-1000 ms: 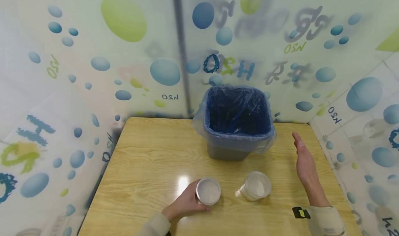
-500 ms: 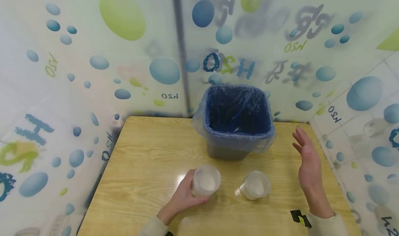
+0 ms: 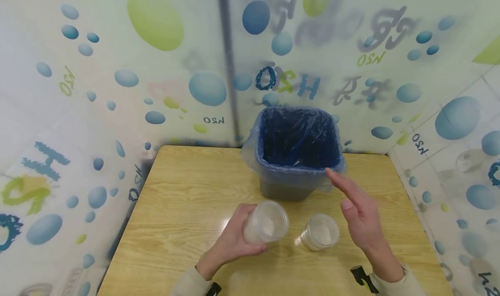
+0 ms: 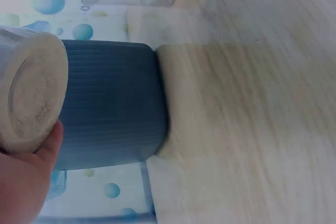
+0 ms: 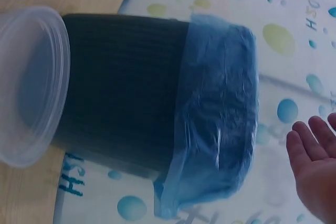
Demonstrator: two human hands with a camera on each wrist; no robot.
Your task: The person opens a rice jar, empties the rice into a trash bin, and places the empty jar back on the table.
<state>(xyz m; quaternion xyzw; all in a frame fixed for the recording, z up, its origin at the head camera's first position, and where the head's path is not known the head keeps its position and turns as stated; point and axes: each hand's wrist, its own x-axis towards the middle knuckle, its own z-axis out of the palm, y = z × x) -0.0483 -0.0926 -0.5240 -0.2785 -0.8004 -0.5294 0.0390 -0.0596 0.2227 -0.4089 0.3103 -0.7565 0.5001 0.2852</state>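
My left hand (image 3: 230, 238): clamped round a tilted tub (image 3: 270, 222) (side grip, presumably for steadiness)
My right hand (image 3: 364, 221): straight-fingered, holding nothing
Bin (image 3: 284, 190): near tabletop's (image 3: 187, 187) far edge

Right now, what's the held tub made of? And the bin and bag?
Tub: probably smooth plastic; its wall looks cloudy but see-through. Bin: likely matte plastic, with fine ridges and little shine. Bag: seems thin, glossy plastic film, with wrinkles and glints.

I see left hand (image 3: 234, 239) has raised and tilted the clear tub (image 3: 269, 222); right hand (image 3: 362, 220) has swung leftward, inward.
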